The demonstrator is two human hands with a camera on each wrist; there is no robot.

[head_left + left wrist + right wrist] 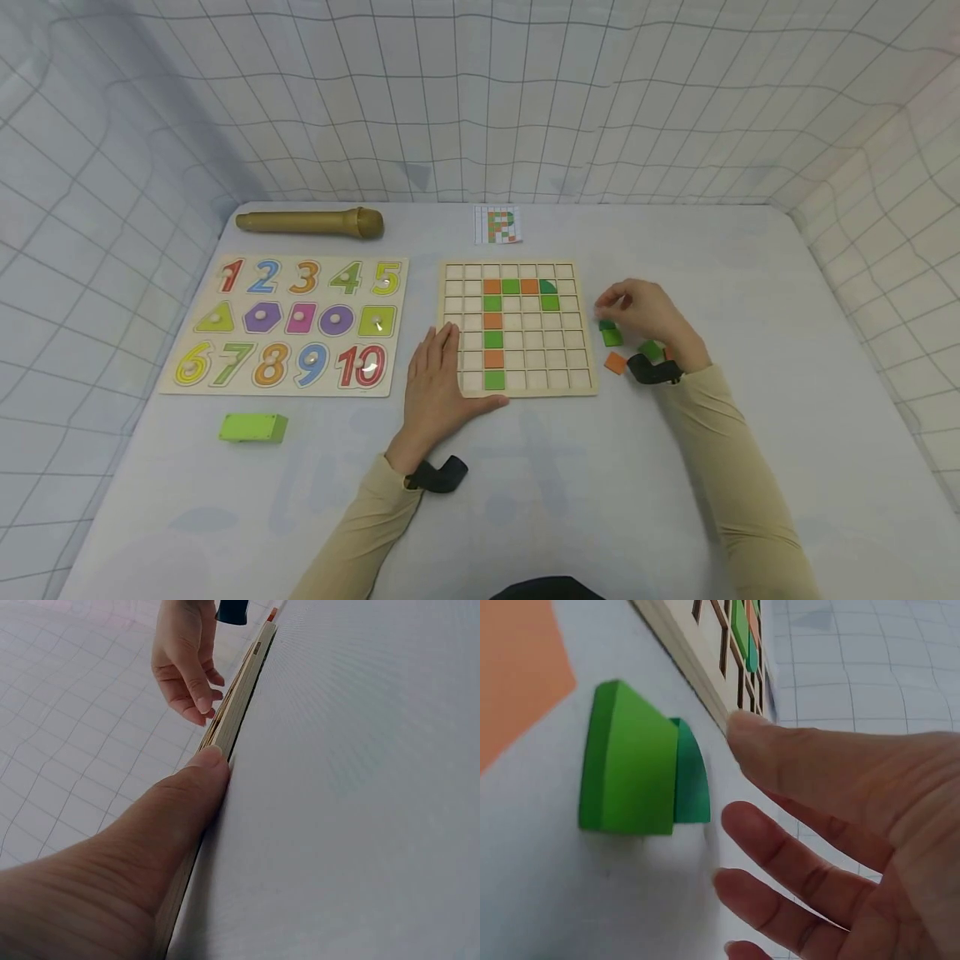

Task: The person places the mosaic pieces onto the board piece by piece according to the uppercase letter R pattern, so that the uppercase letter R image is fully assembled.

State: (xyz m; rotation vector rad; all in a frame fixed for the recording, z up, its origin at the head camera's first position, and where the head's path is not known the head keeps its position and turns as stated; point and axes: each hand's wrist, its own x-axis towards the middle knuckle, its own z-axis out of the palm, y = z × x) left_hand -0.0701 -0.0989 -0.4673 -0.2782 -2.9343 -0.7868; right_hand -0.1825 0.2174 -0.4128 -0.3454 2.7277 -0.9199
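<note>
A wooden grid board (551,341) lies mid-table, with green and orange squares and one dark green quarter-round tile (547,287) in its cells. My left hand (435,387) rests at its lower left corner, fingers straight, and the thumb (180,799) touches the edge. Right of the board, my right hand (645,310) hovers beside loose tiles. Its fingers are spread and slightly bent, with nothing visible between them in the right wrist view. Nearest to it are a light green square tile (634,772) and a dark green quarter-round tile (691,780).
Orange (616,362) and green (650,350) loose tiles lie by the right wrist. A pattern card (498,225) is behind the board. On the left are a number puzzle (288,304), a gold microphone (307,222) and a green block (252,427). Netted white walls surround the table.
</note>
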